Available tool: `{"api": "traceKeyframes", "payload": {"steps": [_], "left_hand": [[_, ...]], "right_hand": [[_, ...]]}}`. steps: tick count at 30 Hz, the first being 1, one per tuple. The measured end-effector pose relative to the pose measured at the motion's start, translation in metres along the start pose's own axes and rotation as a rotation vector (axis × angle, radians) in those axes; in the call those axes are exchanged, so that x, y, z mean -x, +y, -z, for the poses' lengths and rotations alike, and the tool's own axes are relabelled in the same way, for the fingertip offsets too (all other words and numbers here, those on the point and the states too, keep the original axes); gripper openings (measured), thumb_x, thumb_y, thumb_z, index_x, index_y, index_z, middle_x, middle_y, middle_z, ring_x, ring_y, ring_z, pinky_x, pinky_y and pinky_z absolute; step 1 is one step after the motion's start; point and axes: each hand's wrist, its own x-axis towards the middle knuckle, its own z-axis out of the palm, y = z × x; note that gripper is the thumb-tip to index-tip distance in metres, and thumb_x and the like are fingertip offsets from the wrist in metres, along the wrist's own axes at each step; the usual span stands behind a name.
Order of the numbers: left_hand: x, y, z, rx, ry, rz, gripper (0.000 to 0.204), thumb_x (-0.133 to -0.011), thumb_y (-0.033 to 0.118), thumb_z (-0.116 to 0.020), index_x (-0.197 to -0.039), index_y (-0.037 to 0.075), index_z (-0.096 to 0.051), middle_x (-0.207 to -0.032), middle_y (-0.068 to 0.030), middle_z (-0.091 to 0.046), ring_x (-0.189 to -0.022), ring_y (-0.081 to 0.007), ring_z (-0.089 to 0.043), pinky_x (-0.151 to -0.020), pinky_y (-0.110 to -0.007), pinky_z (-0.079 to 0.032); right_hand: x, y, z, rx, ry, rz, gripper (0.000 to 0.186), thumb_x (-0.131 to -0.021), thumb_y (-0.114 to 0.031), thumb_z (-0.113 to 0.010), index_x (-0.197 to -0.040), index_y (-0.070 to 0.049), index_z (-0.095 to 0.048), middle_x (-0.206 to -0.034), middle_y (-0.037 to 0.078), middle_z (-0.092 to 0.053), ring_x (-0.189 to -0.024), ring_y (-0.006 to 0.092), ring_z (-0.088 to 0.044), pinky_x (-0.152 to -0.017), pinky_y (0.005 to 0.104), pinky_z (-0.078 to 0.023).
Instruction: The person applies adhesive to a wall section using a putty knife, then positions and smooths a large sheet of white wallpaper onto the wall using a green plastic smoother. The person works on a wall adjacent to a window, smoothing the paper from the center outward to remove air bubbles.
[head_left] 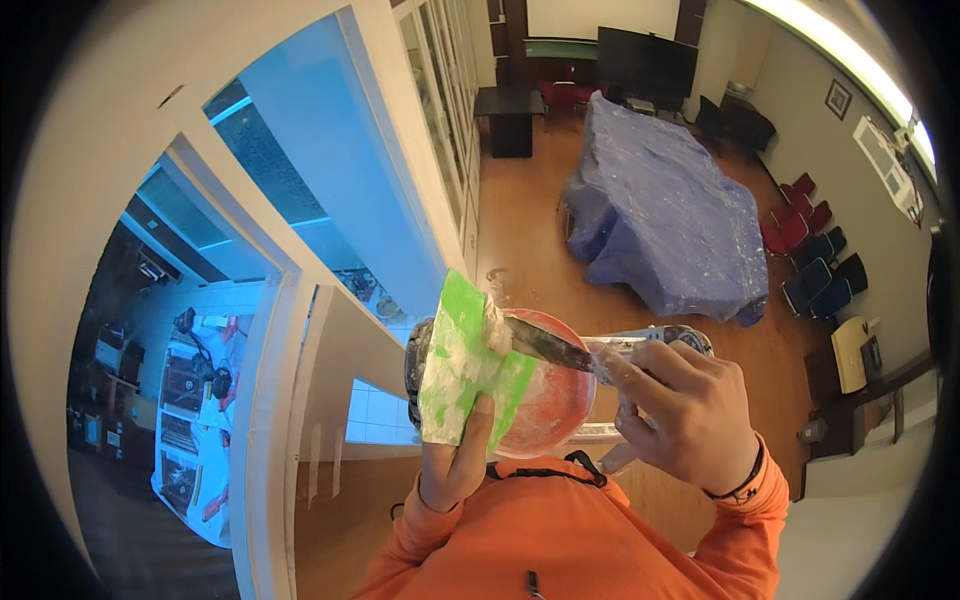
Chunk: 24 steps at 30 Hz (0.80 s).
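Observation:
My left hand (458,472) holds a green plastic plaster spreader (458,322) by its lower part, the thumb lying on its face. White filler is smeared across the spreader, with a thicker lump (496,332) at its right edge. In my right hand (692,412) is a putty knife (552,347), its blade pointing left and its tip at that lump. The fingers are wrapped round the handle, which is mostly hidden. Below both tools sits a red bowl (562,408), coated inside with white residue and partly covered by the spreader.
Beside the bowl are metal parts (685,336), perhaps of a stepladder. On my left stands a white window frame (265,235) with a partition. A blue sheet (668,210) covers something bulky on the wooden floor (530,220). Red and dark chairs (790,225) line the right wall.

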Motion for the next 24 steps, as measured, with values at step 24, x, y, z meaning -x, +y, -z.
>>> {"api": "traceKeyframes", "payload": {"steps": [24], "left_hand": [[-0.020, 0.010, -0.009, -0.066, -0.024, 0.057, 0.042, -0.112, 0.020, -0.041, -0.145, -0.006, -0.042, -0.132, -0.0149, -0.057, -0.114, -0.0178, -0.058, -0.095, -0.032, -0.049]], "right_hand": [[-0.021, 0.085, -0.023, -0.719, -0.379, -0.065, 0.051, -0.069, -0.005, -0.070, -0.119, 0.001, -0.072, -0.091, 0.016, -0.073, -0.075, 0.0312, -0.069, -0.071, 0.0351, -0.055]]}}
